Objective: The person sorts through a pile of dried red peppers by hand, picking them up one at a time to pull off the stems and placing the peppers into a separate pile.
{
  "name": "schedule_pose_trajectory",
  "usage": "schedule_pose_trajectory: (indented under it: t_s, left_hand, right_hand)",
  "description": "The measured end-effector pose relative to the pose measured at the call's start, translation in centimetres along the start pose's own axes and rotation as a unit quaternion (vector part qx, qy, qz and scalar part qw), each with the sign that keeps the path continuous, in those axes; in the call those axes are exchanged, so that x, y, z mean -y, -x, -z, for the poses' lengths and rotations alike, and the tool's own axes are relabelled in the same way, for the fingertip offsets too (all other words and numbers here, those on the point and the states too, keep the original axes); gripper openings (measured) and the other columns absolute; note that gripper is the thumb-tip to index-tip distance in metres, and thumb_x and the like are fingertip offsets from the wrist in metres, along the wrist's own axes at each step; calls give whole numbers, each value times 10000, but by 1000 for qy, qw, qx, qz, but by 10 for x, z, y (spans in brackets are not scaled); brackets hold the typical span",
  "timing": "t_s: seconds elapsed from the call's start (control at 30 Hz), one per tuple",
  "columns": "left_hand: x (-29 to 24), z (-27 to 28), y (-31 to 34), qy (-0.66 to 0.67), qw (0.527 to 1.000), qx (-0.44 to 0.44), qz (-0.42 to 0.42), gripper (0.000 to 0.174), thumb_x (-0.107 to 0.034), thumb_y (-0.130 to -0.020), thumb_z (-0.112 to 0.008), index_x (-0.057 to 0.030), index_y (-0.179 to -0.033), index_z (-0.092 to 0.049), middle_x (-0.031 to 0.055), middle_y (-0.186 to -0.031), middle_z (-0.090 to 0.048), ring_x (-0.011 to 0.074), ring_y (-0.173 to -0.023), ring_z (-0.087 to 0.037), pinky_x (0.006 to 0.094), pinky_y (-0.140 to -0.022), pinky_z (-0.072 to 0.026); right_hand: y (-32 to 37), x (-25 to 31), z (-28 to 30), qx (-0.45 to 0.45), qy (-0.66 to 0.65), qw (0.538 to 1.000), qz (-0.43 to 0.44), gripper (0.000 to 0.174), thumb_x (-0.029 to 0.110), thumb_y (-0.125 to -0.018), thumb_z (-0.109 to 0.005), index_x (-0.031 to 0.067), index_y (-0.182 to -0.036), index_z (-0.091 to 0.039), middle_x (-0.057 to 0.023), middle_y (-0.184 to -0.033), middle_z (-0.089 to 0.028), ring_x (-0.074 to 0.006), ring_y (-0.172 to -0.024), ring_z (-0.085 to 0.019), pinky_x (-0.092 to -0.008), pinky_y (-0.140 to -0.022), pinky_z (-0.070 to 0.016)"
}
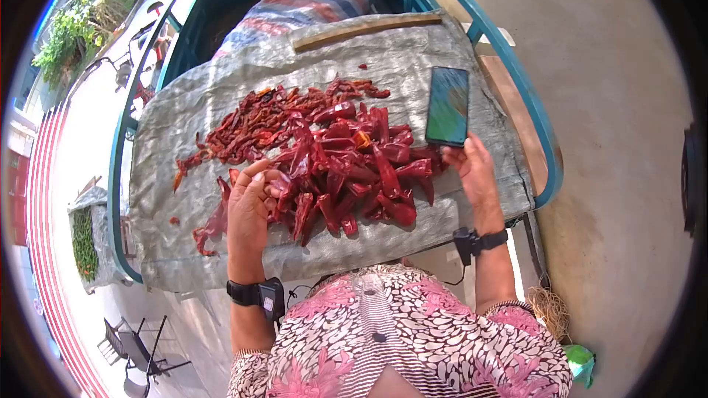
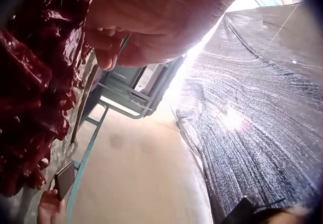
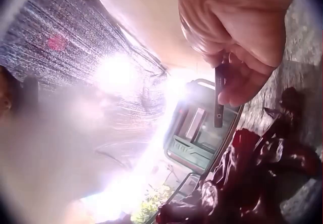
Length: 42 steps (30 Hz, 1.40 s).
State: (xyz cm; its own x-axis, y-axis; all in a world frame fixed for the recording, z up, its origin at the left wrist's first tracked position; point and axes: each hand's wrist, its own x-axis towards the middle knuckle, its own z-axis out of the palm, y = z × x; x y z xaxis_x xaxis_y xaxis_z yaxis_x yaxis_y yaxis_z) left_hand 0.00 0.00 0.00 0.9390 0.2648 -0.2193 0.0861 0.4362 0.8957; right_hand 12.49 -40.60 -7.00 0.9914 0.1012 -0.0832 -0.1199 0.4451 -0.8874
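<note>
In the head view, my right hand (image 1: pixel 474 169) grips the lower end of a smartphone (image 1: pixel 448 107), its lit screen facing up. The right wrist view shows the phone (image 3: pixel 219 97) edge-on between thumb and fingers. My left hand (image 1: pixel 249 206) hovers at the left side of a heap of large, glossy red chili peppers (image 1: pixel 346 177), its fingers loosely bent. No object shows in its fingers in the left wrist view, where the hand (image 2: pixel 146 27) is beside the peppers (image 2: pixel 35 82). Behind the heap lie smaller, shrivelled dried chilies (image 1: pixel 254 125).
A grey woven sheet (image 1: pixel 177 236) covers the surface under the peppers. A wooden strip (image 1: pixel 369 29) lies at its back edge. Teal metal rails (image 1: pixel 516 51) run along both sides. Beyond is a striped sack (image 1: pixel 310 0); a bag of green peppers (image 1: pixel 85 243) stands at left.
</note>
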Motion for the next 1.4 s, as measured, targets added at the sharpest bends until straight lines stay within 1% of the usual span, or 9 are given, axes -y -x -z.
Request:
schedule_pose_trajectory:
  t_s: [0.07,0.1,0.47,0.57,0.9,1.13,1.23,1.33,1.4]
  left_hand:
    - [-19,4,14,-85,994,-73,-12,279,-143,-1066,-551,-34,-1320,-596,45,-1066,-679,37,-760,-581,159,-602,-431]
    - [37,-8,17,-30,997,-65,26,277,-148,-1060,-566,-40,-1312,-600,37,-1056,-681,24,-752,-568,155,-597,-418]
    - [33,-22,30,-418,907,48,-21,276,-184,-901,-777,-30,-1113,-689,32,-888,-620,93,-775,-594,273,-666,-489]
    - [43,-33,30,-606,780,8,-156,299,-215,-831,-830,-63,-1037,-676,71,-930,-621,195,-788,-639,343,-658,-516]
    - [57,-57,29,-677,718,5,-166,311,-243,-782,-838,-63,-944,-644,87,-1021,-560,289,-810,-649,423,-717,-534]
    - [49,-60,36,-559,809,5,-179,170,-122,-849,-760,-51,-968,-662,93,-937,-634,236,-783,-667,361,-692,-525]
    - [42,-62,43,-524,825,38,-207,142,-55,-898,-722,-52,-1034,-681,86,-948,-671,208,-780,-683,321,-672,-529]
    - [40,-64,51,-501,836,56,-216,166,-59,-921,-719,-44,-1082,-678,89,-962,-678,206,-812,-694,314,-682,-543]
    - [41,-60,53,-477,854,37,-203,207,-83,-914,-736,-45,-1106,-671,90,-964,-682,206,-825,-705,325,-692,-545]
  right_hand:
    - [-23,-11,26,-33,-7,999,26,395,237,-1087,-525,-44,-1363,-503,-122,-1139,-679,-211,-992,-713,-371,-897,-607]
    - [-30,36,77,-51,77,995,33,358,225,-1090,-514,-44,-1327,-523,-126,-1132,-677,-213,-996,-711,-370,-894,-607]
    - [-92,13,139,-136,28,990,-32,312,181,-1079,-525,-45,-1292,-550,-160,-1166,-662,-253,-1053,-684,-374,-899,-612]
    - [-86,18,131,-150,59,987,2,403,166,-1084,-508,-58,-1417,-476,-162,-1212,-634,-261,-1050,-691,-360,-887,-616]
    - [-37,24,47,-216,287,923,136,304,126,-1059,-536,15,-1337,-588,-86,-1227,-644,-154,-1009,-662,-301,-852,-556]
    - [19,27,-85,270,338,901,32,279,193,-1035,-619,44,-1269,-645,-10,-822,-697,-60,-710,-612,-255,-653,-514]
    - [38,29,-142,366,461,805,78,289,214,-976,-711,59,-1215,-663,-103,-792,-695,-160,-671,-678,-302,-614,-520]
    - [37,-8,-159,401,435,774,226,240,208,-977,-711,58,-1159,-666,-125,-801,-699,-202,-665,-694,-316,-614,-527]
    - [38,-14,-165,401,391,809,176,204,193,-987,-698,52,-1130,-662,-122,-794,-699,-188,-667,-697,-319,-613,-529]
